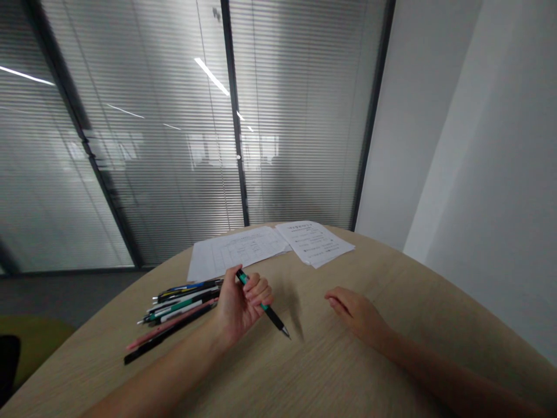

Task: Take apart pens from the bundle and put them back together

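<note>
Two hands (239, 307) (357, 313), two paper sheets (235, 252) (313, 244)

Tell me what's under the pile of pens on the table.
Only the pale wood-grain tabletop shows around the edges of the pile of pens; whatever lies directly beneath them is covered and cannot be seen.

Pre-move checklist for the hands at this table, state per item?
1. Teal-and-black pen gripped in left hand: ok.
2. Right hand empty, resting on the pale wood table: ok.
3. Left hand clear of the loose bundle of assorted pens: cannot tell.
4. Metal pen tip off the table: cannot tell.
5. White printed paper sheets lying flat beyond the hands: ok.
</note>
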Tool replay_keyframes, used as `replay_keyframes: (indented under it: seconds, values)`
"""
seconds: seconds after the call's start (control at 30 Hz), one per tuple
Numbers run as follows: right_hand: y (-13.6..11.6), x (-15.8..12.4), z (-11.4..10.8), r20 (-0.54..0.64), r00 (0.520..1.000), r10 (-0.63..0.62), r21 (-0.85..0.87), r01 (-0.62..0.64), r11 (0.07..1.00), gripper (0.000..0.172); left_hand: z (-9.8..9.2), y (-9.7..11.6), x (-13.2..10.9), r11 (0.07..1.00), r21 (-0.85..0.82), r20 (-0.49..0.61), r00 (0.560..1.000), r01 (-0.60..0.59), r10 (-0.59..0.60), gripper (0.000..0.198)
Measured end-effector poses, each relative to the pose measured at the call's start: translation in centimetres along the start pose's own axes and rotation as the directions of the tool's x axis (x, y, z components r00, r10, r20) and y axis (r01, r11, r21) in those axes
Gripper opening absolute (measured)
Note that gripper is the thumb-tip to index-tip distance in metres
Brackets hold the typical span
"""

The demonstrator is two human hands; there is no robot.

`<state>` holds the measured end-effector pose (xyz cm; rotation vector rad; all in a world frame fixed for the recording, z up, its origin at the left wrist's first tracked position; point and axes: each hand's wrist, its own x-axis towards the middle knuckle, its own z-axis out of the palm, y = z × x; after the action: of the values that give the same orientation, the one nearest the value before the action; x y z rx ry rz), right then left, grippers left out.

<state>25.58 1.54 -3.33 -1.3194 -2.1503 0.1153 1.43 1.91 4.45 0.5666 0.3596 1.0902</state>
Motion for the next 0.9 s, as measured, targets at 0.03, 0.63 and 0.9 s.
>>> replay_keyframes:
  seconds: [0.03, 0.63, 0.9]
  values:
    - [0.0, 0.0, 0.0, 0.001, 1.000, -0.006, -0.003, 0.006, 1.000, 0.026, 0.0, 0.0, 0.0, 1.000, 0.007, -0.003, 1.000, -0.003, 0.003, 0.052]
    - [-0.3, 0.0, 0.0, 0.032, 0.996, -0.081, -0.054, 0.082, 0.995, 0.026, 0.5, -0.8, -0.3, 0.999, -0.006, 0.039, 0.999, 0.032, -0.031, 0.061]
    - [-4.6, -0.4, -1.6, 0.177, 0.971, -0.163, 0.183, 0.130, 0.974, 0.025, 1.2, -2.4, -1.2, 0.993, 0.019, 0.064, 0.991, 0.115, -0.116, 0.065]
